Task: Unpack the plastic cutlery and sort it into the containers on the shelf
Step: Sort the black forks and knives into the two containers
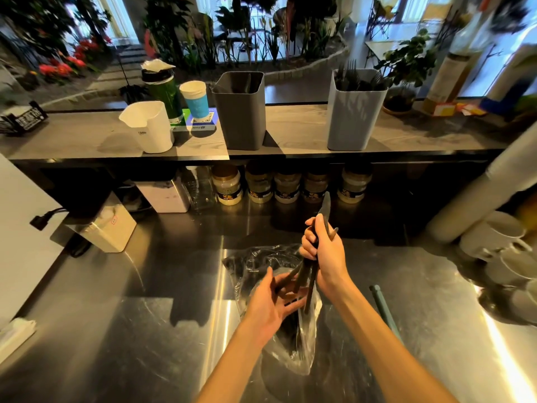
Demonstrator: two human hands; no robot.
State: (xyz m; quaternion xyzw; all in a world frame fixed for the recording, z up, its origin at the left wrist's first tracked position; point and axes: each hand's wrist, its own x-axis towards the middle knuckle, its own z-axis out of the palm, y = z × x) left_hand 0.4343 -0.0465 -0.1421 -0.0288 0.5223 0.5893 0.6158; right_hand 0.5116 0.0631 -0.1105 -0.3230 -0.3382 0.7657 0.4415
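Note:
My right hand (322, 251) grips a bundle of black plastic cutlery (308, 274) upright above a clear plastic bag (293, 338) that lies on the steel counter. One knife tip sticks up past my fingers. My left hand (273, 301) rests on the bag's mouth with fingers spread, touching the lower ends of the cutlery. More black cutlery shows inside the bag. On the shelf stand a dark grey container (244, 112) with a few black pieces in it and a light grey container (356, 112) full of black forks.
A white jug (149, 126), a green bottle (164, 91) and a blue-labelled cup (196, 98) stand left on the shelf. Jars (286, 184) line up under it. White mugs (499, 242) sit at the right, a white box (107, 228) at the left.

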